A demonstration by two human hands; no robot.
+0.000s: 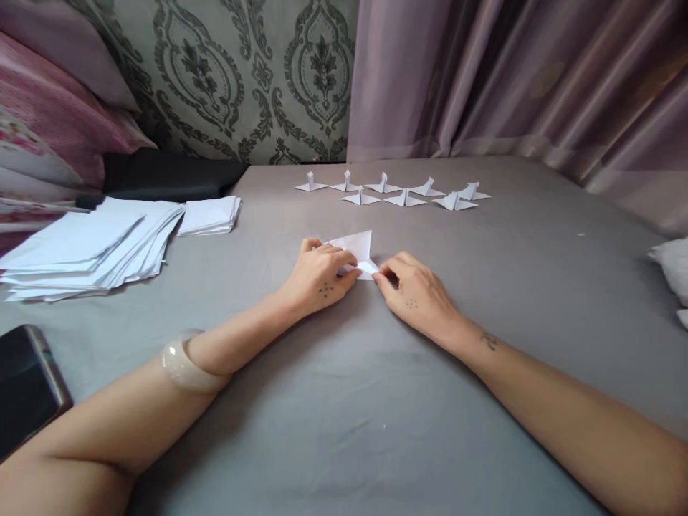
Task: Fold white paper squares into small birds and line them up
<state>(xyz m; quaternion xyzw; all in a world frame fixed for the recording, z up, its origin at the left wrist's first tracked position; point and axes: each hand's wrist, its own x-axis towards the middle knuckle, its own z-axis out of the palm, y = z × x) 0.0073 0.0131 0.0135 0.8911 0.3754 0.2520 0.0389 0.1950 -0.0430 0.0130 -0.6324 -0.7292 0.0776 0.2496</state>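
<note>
A partly folded sheet of white paper (357, 247) lies on the grey cloth surface between my hands, with one flap standing up at its far side. My left hand (322, 276) is over its left part, thumb and fingers closed on the paper and covering some of the folds. At the right corner, my right hand (413, 290) pinches the paper between thumb and forefinger. Beyond the hands stand several folded paper figures (405, 198) with spread wings, set in two loose rows.
On the left lie a fanned stack of white paper (80, 244) and a smaller stack (209, 215). A phone (29, 387) rests at the left edge. Behind them is a black item (166, 172). A purple curtain (456, 72) hangs at the back; a white bundle (671, 269) sits far right.
</note>
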